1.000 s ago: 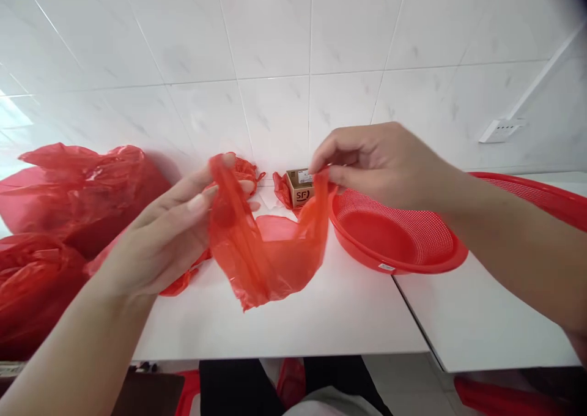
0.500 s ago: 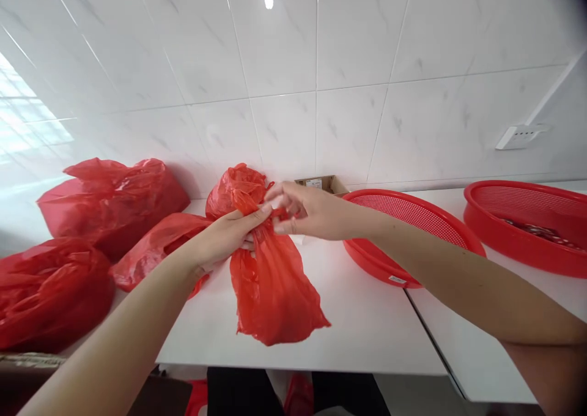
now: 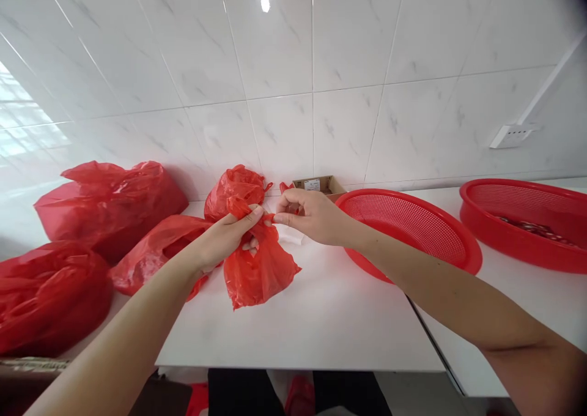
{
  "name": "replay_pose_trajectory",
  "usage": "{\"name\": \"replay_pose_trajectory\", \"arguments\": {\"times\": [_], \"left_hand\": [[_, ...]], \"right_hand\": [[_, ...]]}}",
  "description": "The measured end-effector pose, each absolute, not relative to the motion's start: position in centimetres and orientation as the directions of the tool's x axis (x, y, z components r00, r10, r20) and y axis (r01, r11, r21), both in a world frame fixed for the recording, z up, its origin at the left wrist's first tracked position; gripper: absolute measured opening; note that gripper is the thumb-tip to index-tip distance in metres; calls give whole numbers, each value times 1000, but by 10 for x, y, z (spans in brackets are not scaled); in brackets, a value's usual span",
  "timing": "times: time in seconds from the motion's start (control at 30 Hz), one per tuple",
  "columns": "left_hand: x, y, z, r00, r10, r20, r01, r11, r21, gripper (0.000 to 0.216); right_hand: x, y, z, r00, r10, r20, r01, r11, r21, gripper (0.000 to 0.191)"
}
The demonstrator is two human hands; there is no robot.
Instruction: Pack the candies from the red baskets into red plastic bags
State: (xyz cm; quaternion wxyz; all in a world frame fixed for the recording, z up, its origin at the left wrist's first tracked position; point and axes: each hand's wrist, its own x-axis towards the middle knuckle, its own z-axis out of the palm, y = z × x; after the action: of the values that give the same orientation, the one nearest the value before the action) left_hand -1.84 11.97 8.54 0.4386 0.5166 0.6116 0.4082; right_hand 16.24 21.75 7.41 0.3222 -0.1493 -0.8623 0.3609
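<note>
A small red plastic bag (image 3: 259, 269) hangs bunched just above the white table (image 3: 321, 324), its lower end touching the top. My left hand (image 3: 224, 238) is closed round the gathered neck of the bag. My right hand (image 3: 307, 215) pinches a thin red handle strip that runs from the bag's neck. The two hands almost touch, in front of a knotted red bag (image 3: 236, 189) and a small cardboard box (image 3: 318, 185) by the wall.
Three filled red bags lie at the left: (image 3: 110, 205), (image 3: 46, 293), (image 3: 158, 251). A red mesh basket (image 3: 408, 229) stands right of my hands, a second basket (image 3: 527, 220) with small items farther right. A wall socket (image 3: 511, 136) sits on the tiled wall.
The bag was spread open between my hands, then gathered at its neck. Since half a second ago it has bunched shorter, and my right hand has pulled a strip sideways.
</note>
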Motion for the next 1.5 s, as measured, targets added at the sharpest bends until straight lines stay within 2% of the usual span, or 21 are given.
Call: {"name": "replay_pose_trajectory", "arguments": {"times": [0.07,0.13,0.2,0.23,0.3,0.4,0.5,0.6,0.7,0.8,0.9,0.97,1.03,1.1,1.17,1.23,1.3,1.33,1.4,1.43,1.5], "left_hand": [[-22,120,84,-58,992,-108,248,119,961,32],[-26,119,83,-34,997,-70,237,76,969,34],[-28,116,85,-13,999,-42,297,44,954,33],[-28,115,86,12,999,-37,351,30,936,29],[-26,112,87,92,994,-55,476,4,879,18],[-18,108,85,149,988,-37,615,-63,786,10],[-10,107,78,39,981,189,783,-148,604,22],[-5,107,69,32,878,478,891,-241,384,29],[-7,108,64,72,777,625,907,-312,283,26],[-13,110,59,100,787,608,919,-307,246,27],[-15,107,55,78,859,507,960,-201,193,28],[-11,100,52,64,906,419,984,-128,127,28],[-3,89,50,115,939,325,984,-153,94,27],[6,79,49,210,944,254,956,-253,149,29],[11,73,49,267,940,210,898,-322,298,32],[10,76,48,226,955,192,779,-296,553,31],[3,87,46,100,977,191,515,-215,830,33],[0,94,44,23,983,180,342,-177,923,36],[-7,111,39,-84,990,117,69,-111,991,41],[-9,118,36,-97,992,75,7,-74,997,42],[-9,127,31,-53,998,-15,7,16,1000,38]], "right_hand": [[165,213,77,-762,436,479,-54,695,-717,16],[170,207,80,-827,324,459,-137,676,-724,14],[171,203,82,-862,235,450,-208,645,-736,13],[171,203,81,-852,239,466,-232,625,-745,12],[166,206,74,-809,332,484,-242,562,-791,13],[156,214,58,-826,459,327,-131,409,-903,30],[149,219,44,-852,491,181,-21,312,-950,38],[150,221,39,-869,435,235,-112,290,-951,33],[154,224,41,-922,317,223,-146,251,-957,19],[157,232,44,-911,342,230,-141,266,-954,20],[155,251,43,-829,481,286,-108,363,-925,28],[153,270,38,-742,616,266,49,445,-894,27],[150,290,30,-642,726,245,223,483,-846,27],[146,304,20,-588,773,239,311,489,-815,28],[142,309,11,-581,776,245,329,499,-802,29],[137,307,6,-579,771,267,320,515,-795,29],[134,300,9,-581,760,292,281,523,-804,29],[133,296,13,-587,753,299,254,522,-814,29],[133,286,23,-609,730,310,192,515,-836,31],[134,281,29,-633,705,321,143,513,-846,32],[135,270,38,-697,616,367,18,526,-850,33]]}}
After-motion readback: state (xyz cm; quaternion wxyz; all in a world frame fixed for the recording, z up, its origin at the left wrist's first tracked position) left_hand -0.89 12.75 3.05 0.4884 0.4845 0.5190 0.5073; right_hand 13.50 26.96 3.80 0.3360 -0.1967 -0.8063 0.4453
